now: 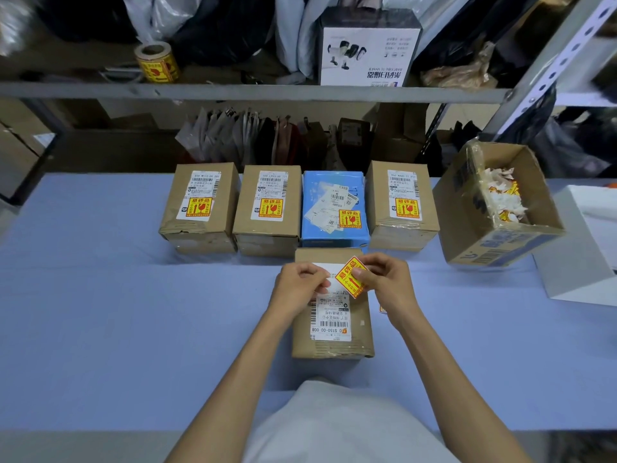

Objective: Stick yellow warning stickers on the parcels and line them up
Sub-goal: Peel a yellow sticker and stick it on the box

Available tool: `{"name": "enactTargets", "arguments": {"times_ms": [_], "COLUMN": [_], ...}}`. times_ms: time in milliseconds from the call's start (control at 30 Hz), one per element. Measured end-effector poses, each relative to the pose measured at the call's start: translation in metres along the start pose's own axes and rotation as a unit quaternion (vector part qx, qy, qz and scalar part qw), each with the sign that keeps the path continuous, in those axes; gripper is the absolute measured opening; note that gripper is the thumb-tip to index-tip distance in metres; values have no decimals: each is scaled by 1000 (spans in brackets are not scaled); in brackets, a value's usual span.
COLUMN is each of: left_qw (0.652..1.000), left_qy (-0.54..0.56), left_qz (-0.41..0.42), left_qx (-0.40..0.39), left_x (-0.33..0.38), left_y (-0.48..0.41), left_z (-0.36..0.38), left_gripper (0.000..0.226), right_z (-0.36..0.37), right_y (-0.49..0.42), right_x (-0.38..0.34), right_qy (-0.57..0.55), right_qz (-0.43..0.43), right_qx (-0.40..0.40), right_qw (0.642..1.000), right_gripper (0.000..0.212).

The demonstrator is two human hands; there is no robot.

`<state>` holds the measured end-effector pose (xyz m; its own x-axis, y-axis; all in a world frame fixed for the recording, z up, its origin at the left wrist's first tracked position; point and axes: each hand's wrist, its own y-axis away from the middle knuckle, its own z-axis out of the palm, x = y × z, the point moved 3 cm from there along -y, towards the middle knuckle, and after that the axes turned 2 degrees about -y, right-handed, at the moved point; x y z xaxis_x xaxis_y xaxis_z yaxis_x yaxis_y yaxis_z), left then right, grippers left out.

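While the sticker hangs unplaced: the right hand [384, 279] pinches the yellow warning sticker [346, 279] near its right corner, tilted like a diamond, over the far end of the near parcel [334, 332].
Left grip: the left hand [300, 284] pinches a white slip [329, 274] just beside the sticker, likely its backing; I cannot tell whether the two are fully parted.
Near parcel: lies on the bench [100, 295] just in front of the row, shipping label up, no yellow sticker on it yet.
Row: four parcels [268, 208] stand side by side at the far side, each already stickered.
Risk, sticker: the adhesive could fold on itself or cling to fingertips if the backing drags; laid down at this tilt, it would sit crooked or cover the barcode.
Risk, line-up: pushed forward carelessly, the near parcel could knock the blue parcel [334, 195] out of line, and the open carton [500, 248] crowds the row's right end.
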<state>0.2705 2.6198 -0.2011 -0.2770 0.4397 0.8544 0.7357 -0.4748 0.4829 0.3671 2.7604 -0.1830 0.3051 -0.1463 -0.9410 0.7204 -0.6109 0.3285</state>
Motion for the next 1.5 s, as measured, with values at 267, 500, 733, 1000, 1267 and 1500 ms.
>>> {"name": "enactTargets", "arguments": {"times_ms": [267, 500, 733, 1000, 1267, 1500], "left_qw": [997, 995, 996, 995, 992, 992], "left_qy": [-26, -43, -22, 43, 79, 77], "left_qz": [18, 23, 28, 42, 48, 56], "left_qx": [-69, -87, -79, -77, -83, -79], "left_x": [7, 10, 8, 10, 10, 9], "left_y": [4, 6, 8, 7, 5, 4], "left_z": [3, 4, 5, 6, 7, 6], "left_gripper": [8, 11, 17, 11, 11, 12], "right_z": [0, -2, 0, 15, 13, 13], "right_y": [-1, -2, -1, 2, 4, 5], "right_x": [-1, 2, 7, -5, -3, -4], "right_qy": [1, 14, 117, 174, 43, 11], "right_qz": [1, -3, -50, -134, -80, -56], "right_qx": [-7, -19, 51, -24, -41, -34], "right_qw": [1000, 1000, 991, 975, 995, 998], "right_gripper": [17, 13, 24, 7, 7, 12]}}
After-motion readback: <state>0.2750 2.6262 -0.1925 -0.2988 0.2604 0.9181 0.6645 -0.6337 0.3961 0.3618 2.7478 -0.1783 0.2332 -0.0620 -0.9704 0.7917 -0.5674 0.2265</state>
